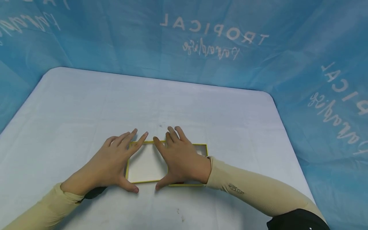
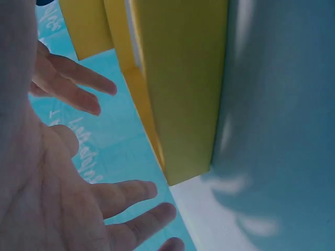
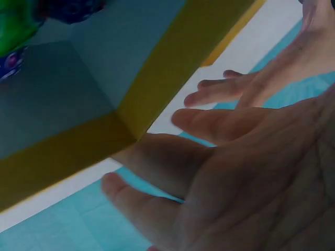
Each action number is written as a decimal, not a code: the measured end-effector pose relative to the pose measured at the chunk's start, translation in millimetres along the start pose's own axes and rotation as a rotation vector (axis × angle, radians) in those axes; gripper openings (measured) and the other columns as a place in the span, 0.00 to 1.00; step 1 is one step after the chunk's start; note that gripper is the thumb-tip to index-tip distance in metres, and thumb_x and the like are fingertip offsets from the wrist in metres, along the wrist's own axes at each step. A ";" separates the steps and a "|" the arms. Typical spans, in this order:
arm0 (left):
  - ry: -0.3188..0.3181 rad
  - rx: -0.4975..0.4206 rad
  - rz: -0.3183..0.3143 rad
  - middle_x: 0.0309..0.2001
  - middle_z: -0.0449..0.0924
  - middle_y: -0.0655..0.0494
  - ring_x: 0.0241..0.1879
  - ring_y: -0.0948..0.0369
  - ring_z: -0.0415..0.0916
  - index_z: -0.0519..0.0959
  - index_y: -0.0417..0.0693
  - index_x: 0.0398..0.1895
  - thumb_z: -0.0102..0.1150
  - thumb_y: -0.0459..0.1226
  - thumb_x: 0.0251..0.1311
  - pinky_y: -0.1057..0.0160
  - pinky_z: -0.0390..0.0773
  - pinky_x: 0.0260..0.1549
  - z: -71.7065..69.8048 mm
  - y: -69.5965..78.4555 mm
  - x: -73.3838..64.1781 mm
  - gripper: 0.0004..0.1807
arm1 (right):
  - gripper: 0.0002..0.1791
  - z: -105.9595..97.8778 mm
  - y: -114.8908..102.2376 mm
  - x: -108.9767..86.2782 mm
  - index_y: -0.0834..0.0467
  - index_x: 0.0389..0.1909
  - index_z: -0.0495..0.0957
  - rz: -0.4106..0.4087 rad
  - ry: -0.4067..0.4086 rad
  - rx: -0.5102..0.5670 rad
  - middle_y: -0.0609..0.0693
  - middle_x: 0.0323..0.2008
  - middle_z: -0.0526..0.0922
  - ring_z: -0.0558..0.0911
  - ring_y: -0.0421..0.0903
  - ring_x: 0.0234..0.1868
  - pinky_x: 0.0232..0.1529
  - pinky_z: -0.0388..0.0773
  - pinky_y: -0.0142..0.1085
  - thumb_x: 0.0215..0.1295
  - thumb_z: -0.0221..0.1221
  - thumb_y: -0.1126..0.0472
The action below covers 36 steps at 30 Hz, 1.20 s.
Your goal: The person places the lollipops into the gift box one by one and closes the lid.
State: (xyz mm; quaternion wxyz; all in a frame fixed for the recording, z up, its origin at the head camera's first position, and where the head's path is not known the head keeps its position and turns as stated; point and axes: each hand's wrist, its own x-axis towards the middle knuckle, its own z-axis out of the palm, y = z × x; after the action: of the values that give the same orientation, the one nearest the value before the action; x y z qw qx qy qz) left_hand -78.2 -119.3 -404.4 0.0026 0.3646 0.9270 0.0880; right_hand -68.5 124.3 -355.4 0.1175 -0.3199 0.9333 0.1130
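Observation:
A shallow yellow-edged tray (image 1: 146, 164) with a white inside lies near the front of the table. My left hand (image 1: 110, 164) spreads over its left end, fingers straight and apart; in the left wrist view the fingertips are clear of the yellow wall (image 2: 183, 94). My right hand (image 1: 182, 159) hovers with spread fingers over a second yellow-edged box (image 1: 200, 148) adjoining on the right, hiding much of it. Inside that box, the right wrist view shows a shiny green item (image 3: 15, 26) and blue-purple ones (image 3: 73, 9), blurred and cut off.
A white cloth covers the table (image 1: 172, 105), with a few small dark marks (image 1: 180, 215) near the front. Blue curtains (image 1: 129, 38) with white lettering stand behind it and at both sides.

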 end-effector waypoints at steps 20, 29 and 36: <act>0.079 0.035 0.084 0.78 0.51 0.37 0.59 0.46 0.74 0.36 0.50 0.83 0.73 0.76 0.17 0.42 0.67 0.60 15.3 -3.5 -3.6 0.89 | 0.80 -1.8 -17.5 12.3 0.55 0.81 0.44 -0.008 -0.141 -0.154 0.65 0.69 0.70 0.67 0.53 0.74 0.76 0.31 0.52 0.31 0.58 0.11; 0.090 0.026 0.072 0.80 0.43 0.38 0.50 0.52 0.81 0.35 0.47 0.82 0.79 0.70 0.16 0.42 0.64 0.59 -1.3 -9.2 -1.8 0.89 | 0.69 -1.8 -17.6 17.4 0.57 0.80 0.47 -0.038 -0.027 -0.178 0.60 0.58 0.80 0.75 0.53 0.66 0.76 0.33 0.54 0.46 0.63 0.22; 0.290 0.049 0.104 0.79 0.44 0.39 0.55 0.50 0.78 0.42 0.40 0.80 0.81 0.64 0.10 0.40 0.64 0.52 -40.8 -11.5 1.6 0.88 | 0.73 -28.5 1.0 5.5 0.56 0.80 0.47 0.019 0.170 -0.055 0.57 0.60 0.74 0.70 0.56 0.66 0.76 0.35 0.55 0.39 0.68 0.23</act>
State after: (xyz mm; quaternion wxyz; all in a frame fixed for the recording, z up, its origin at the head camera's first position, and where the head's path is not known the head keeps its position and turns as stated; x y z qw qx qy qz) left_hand -90.0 -133.0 -366.0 -0.1446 0.3956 0.8994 0.1171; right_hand -77.5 113.7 -329.9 0.0277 -0.3226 0.9394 0.1122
